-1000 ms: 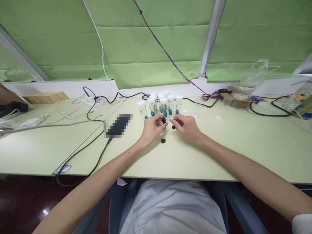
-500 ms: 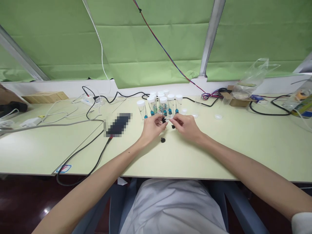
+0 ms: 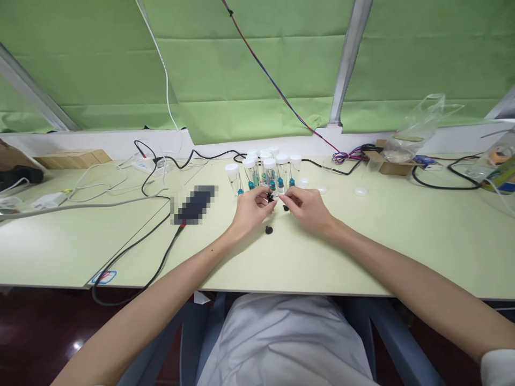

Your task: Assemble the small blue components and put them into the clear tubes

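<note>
My left hand [image 3: 254,208] pinches a small black part [image 3: 270,198] between thumb and fingers. Close by, my right hand [image 3: 304,208] is closed in a pinch on a thin, light-coloured piece that reaches toward the black part; its kind is too small to tell. Just beyond both hands stand several clear tubes with white caps [image 3: 232,169], with blue-green pieces and thin wires in them. On the table a round black piece [image 3: 269,230] lies in front of the left hand. Another small black piece [image 3: 286,208] rests by the right fingertips, partly hidden.
Loose white caps [image 3: 361,191] lie on the table [image 3: 422,241] to the right. A blurred-out dark device [image 3: 197,205] with a black cable is at left. Cables and a power strip [image 3: 148,165] run along the wall. A cardboard box [image 3: 396,165] with a plastic bag stands back right.
Both hands keep almost the same place and pinch. The view has shifted very slightly; nothing on the table has visibly been moved.
</note>
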### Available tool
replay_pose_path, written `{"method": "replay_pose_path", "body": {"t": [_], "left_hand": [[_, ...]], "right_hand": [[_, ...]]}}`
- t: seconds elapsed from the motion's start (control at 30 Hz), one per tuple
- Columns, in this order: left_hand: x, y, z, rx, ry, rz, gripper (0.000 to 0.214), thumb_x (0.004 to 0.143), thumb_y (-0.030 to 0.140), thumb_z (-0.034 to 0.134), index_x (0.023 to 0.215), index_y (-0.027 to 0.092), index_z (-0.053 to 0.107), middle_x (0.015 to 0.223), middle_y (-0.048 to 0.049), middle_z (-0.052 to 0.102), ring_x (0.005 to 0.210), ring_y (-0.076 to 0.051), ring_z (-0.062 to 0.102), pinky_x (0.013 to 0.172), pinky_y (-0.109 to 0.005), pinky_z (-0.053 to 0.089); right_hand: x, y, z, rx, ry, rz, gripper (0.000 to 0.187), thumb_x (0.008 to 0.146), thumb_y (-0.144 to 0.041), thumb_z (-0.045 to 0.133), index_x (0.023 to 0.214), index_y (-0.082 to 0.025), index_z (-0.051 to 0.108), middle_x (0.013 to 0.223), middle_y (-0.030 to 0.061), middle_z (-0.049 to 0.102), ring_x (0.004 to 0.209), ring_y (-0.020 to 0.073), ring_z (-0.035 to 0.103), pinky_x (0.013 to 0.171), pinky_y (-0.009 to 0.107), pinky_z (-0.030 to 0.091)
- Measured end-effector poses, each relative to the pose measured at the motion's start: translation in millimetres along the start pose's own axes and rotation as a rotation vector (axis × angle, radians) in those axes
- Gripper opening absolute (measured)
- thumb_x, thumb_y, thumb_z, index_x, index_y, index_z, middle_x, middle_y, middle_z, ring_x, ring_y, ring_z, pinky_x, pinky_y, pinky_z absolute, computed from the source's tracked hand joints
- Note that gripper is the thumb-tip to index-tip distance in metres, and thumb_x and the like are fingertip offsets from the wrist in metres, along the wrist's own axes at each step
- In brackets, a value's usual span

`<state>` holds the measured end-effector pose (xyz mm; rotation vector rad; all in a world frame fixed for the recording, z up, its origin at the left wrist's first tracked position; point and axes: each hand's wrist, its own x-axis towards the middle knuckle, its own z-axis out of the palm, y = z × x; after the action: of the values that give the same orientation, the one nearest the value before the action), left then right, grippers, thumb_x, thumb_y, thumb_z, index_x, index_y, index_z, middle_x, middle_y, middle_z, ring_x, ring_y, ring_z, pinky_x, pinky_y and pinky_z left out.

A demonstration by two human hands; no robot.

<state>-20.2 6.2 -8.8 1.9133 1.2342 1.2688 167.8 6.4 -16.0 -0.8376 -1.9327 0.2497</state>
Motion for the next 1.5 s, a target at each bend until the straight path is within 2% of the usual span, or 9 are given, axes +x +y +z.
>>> {"method": "replay_pose_path", "body": {"t": [0.27,0.53,1.5], "left_hand": [[-0.2,0.8,-0.2,0.010,0.003,0.020,0.022,0.077,0.030,0.070,0.093,0.016,0.065,0.069,-0.0018,0.068,0.061,-0.020,0.071,0.061,-0.031,0.058],[-1.0,4.5,-0.8,0.027,0.003,0.007,0.020,0.077,0.030,0.070,0.091,0.017,0.064,0.068,-0.0012,0.068,0.061,-0.019,0.071,0.060,-0.030,0.057],[0.4,0.6,-1.1,0.085,-0.009,0.047,0.018,0.077,0.027,0.068,0.091,0.016,0.068,0.078,-0.0037,0.071,0.063,-0.017,0.067,0.060,-0.028,0.055]], "right_hand": [[-0.4,-1.1,-0.7,0.003,-0.001,-0.013,0.030,0.099,-0.035,0.055,0.074,-0.018,0.058,0.058,-0.0021,0.056,0.051,0.0097,0.041,0.055,0.026,0.034],[0.1,-1.1,-0.9,0.000,-0.005,-0.003,0.033,0.099,-0.040,0.054,0.073,-0.019,0.057,0.058,-0.0013,0.056,0.052,0.0105,0.042,0.055,0.026,0.034],[-0.7,-0.6,-0.5,-0.027,-0.072,-0.017,0.032,0.098,-0.036,0.052,0.071,-0.020,0.054,0.056,-0.0027,0.051,0.050,0.0101,0.040,0.053,0.026,0.031]]}}
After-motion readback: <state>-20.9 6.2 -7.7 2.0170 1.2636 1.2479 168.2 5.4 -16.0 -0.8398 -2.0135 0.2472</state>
